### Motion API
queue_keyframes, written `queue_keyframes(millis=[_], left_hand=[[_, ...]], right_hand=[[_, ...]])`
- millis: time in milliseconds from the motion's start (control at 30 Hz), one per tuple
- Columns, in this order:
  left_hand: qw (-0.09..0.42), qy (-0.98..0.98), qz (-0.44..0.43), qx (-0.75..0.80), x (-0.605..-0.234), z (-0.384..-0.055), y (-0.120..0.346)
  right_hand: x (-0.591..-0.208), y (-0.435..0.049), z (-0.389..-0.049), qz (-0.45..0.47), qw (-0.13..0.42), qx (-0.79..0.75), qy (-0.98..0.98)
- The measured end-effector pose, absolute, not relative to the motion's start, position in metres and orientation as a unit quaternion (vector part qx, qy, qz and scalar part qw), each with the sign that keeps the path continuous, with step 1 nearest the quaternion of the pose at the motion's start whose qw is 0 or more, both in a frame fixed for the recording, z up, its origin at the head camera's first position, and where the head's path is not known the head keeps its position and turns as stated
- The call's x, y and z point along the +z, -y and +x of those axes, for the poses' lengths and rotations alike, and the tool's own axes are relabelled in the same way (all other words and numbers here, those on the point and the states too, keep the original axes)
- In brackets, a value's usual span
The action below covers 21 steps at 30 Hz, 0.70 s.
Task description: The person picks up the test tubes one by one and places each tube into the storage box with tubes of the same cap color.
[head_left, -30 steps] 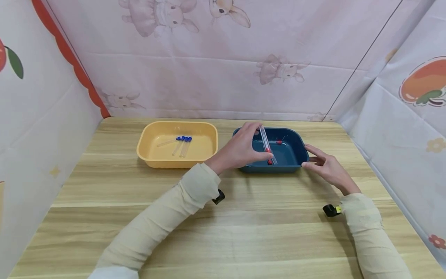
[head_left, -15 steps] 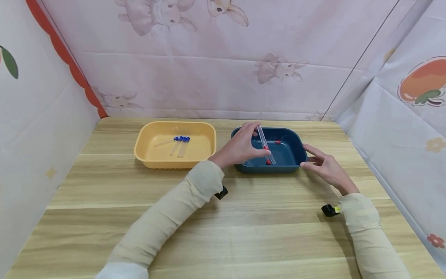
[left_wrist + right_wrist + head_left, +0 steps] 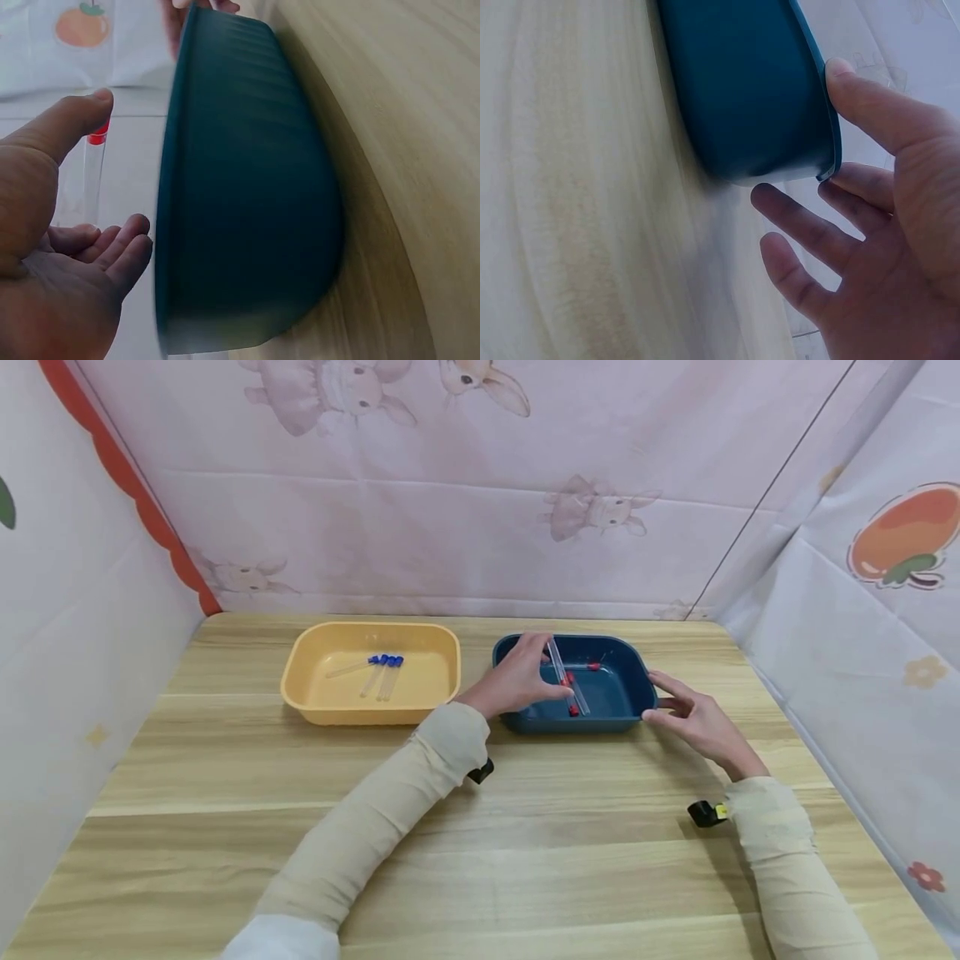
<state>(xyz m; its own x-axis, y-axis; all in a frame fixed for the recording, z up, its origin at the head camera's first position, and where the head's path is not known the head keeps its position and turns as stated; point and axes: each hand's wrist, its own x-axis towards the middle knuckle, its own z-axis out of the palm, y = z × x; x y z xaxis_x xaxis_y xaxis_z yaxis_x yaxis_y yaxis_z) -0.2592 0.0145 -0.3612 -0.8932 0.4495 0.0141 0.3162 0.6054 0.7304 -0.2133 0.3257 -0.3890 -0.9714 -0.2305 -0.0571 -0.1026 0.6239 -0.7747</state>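
Note:
My left hand holds a clear test tube with a red cap, thumb at the capped end and fingers at the other, over the left part of the dark blue bin. In the left wrist view, the red-capped tube spans from thumb to fingers, beside the bin's wall. Inside the bin lie other red-capped tubes, one with its red cap near the front and another cap farther back. My right hand touches the bin's right end, thumb and fingertips at the rim, fingers mostly extended.
Left of the blue bin stands a yellow bin with several blue-capped tubes inside. Both bins stand toward the back of the wooden table. Printed cloth walls enclose its back and sides.
My left hand has lowered slightly toward the bin with the tube still held. The head view has shifted a little to the right. My right hand stays at the bin's end.

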Motion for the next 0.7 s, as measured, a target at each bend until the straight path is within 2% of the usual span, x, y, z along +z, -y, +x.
queue_keyframes(millis=[367, 700], left_hand=[[0.119, -0.902, 0.205, 0.360, -0.370, -0.270, -0.025], [0.131, -0.920, 0.218, 0.298, -0.380, -0.278, -0.033]], right_hand=[[-0.371, -0.314, -0.204, -0.111, 0.073, -0.416, -0.900], [-0.393, -0.330, -0.216, -0.098, 0.069, -0.423, -0.898]])
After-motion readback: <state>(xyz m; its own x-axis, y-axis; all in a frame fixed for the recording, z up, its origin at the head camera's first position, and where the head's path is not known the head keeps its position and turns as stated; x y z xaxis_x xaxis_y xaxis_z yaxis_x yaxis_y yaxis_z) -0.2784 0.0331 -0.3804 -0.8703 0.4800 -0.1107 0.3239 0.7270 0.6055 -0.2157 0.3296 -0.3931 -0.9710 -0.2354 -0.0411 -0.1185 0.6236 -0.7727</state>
